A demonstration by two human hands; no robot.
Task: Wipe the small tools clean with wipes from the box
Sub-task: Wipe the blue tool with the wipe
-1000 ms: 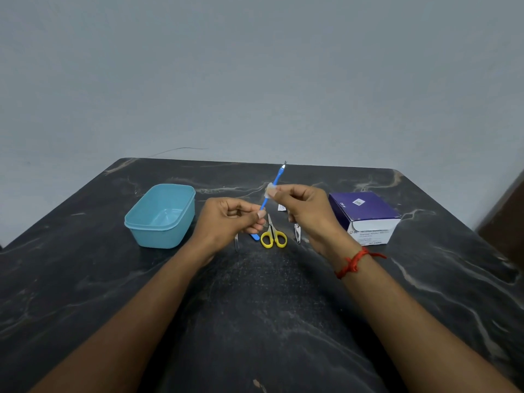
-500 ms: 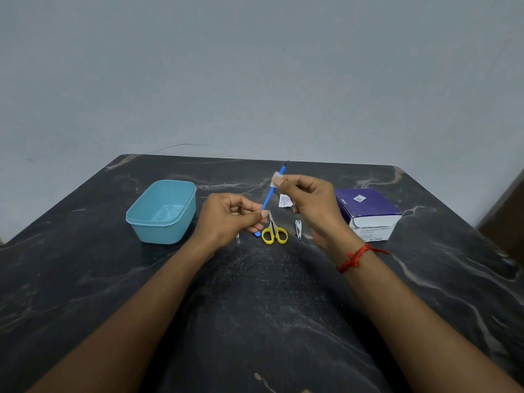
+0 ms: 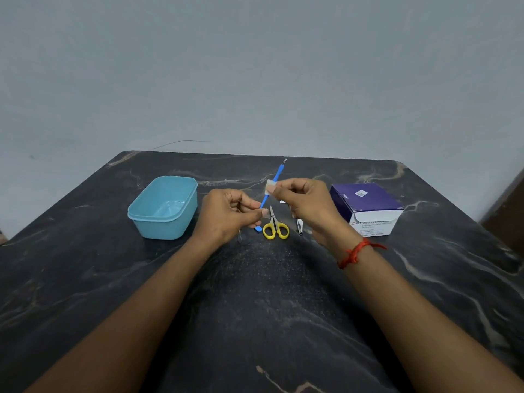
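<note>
My left hand (image 3: 226, 215) pinches the lower part of a slim blue tool (image 3: 275, 177), which slants up and away with its metal tip at the top. My right hand (image 3: 304, 204) pinches a small white wipe (image 3: 269, 188) folded round the tool's shaft at about its middle. Below the hands, yellow-handled scissors (image 3: 275, 228) lie on the dark marble table (image 3: 255, 307). A metal nail clipper (image 3: 299, 226) lies just right of them, partly behind my right hand. The purple and white wipe box (image 3: 367, 207) stands to the right.
A light blue plastic tub (image 3: 164, 207) stands open at the left of the hands. A thin metal tool (image 3: 239, 237) peeks out under my left hand. A scrap of white wrapper (image 3: 283, 201) lies behind my right hand. A grey wall rises behind the table.
The wipe slid up along the blue tool's shaft half a second ago and has now come back down a little. My left hand has kept its hold low on the tool.
</note>
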